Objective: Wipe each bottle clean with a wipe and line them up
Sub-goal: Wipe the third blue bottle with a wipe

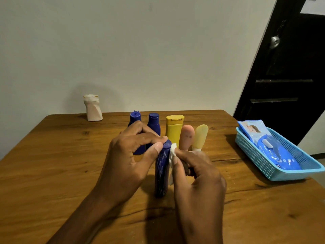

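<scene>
2 bare forearms; left hand [128, 161], right hand [198, 175], no sleeves visible.

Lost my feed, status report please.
Left hand pinching dark blue bottle top. Right hand pressing wipe on it. Nothing blocking.

we hold a bottle [162, 170] upright on the table [52, 173], wipe [172, 152] at its right side. behind it five bottles [174, 129] stand in a row. far back left stands another bottle [92, 107]; right, a basket [263, 166] holds wipe packs [274, 152].
</scene>
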